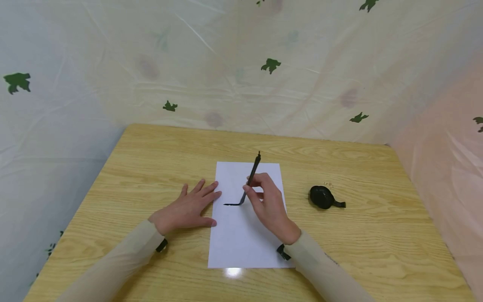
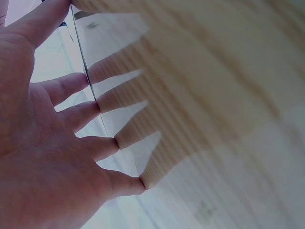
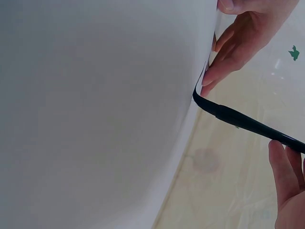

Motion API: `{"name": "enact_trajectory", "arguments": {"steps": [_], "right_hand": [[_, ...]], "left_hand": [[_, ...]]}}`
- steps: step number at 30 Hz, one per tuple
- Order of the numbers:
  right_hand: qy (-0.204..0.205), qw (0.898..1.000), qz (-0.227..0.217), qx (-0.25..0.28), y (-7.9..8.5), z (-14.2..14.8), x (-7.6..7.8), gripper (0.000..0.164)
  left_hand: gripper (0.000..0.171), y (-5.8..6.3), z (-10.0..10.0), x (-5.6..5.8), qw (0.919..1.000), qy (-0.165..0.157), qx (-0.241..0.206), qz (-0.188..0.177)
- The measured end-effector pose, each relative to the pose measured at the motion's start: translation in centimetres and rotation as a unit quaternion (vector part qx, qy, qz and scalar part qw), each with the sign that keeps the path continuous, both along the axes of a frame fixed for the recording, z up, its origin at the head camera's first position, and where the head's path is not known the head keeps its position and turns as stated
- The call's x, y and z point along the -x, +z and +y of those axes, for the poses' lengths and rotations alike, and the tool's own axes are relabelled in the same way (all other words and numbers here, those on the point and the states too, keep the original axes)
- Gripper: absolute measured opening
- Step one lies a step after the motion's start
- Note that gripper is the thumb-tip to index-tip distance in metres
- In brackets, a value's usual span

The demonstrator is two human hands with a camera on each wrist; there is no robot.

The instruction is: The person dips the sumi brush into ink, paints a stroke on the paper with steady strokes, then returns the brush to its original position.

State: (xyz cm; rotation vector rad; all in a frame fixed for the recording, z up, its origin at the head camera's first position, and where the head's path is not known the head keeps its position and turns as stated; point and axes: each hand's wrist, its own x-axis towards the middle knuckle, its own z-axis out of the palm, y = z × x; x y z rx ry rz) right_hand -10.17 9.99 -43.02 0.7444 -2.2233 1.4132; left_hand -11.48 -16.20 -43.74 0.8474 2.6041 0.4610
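Observation:
A sheet of white paper [image 1: 234, 247] lies on the wooden table. My right hand [image 1: 268, 205] pinches a black ink brush [image 1: 253, 171] by its handle, which leans with its top away from me. Bent at the tip, the dark bristles [image 3: 204, 103] press on the paper in the right wrist view. A short black ink stroke [image 1: 231, 204] runs leftward from that tip. Fingers spread and straight, my left hand [image 1: 190, 208] rests beside the paper, its fingertips at the left edge. The left wrist view shows the palm side of this hand [image 2: 52, 143] with its fingertips against the tabletop.
To the right of the paper sits a rounded black vessel [image 1: 321, 197] with a short handle. Small marks [image 1: 328, 184] show on the wood just behind it. Pale sheeting [image 1: 226, 84] with green leaf-like shapes hangs behind and beside the table [image 1: 181, 147].

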Motion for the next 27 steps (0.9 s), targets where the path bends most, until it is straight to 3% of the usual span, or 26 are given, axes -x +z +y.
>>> {"name": "enact_trajectory", "arguments": {"steps": [27], "right_hand": [[-0.016, 1.0, -0.003, -0.013, 0.2, 0.57, -0.25, 0.027]], "left_hand": [[0.082, 0.12, -0.08, -0.1, 1.0, -0.003, -0.003, 0.0]]}}
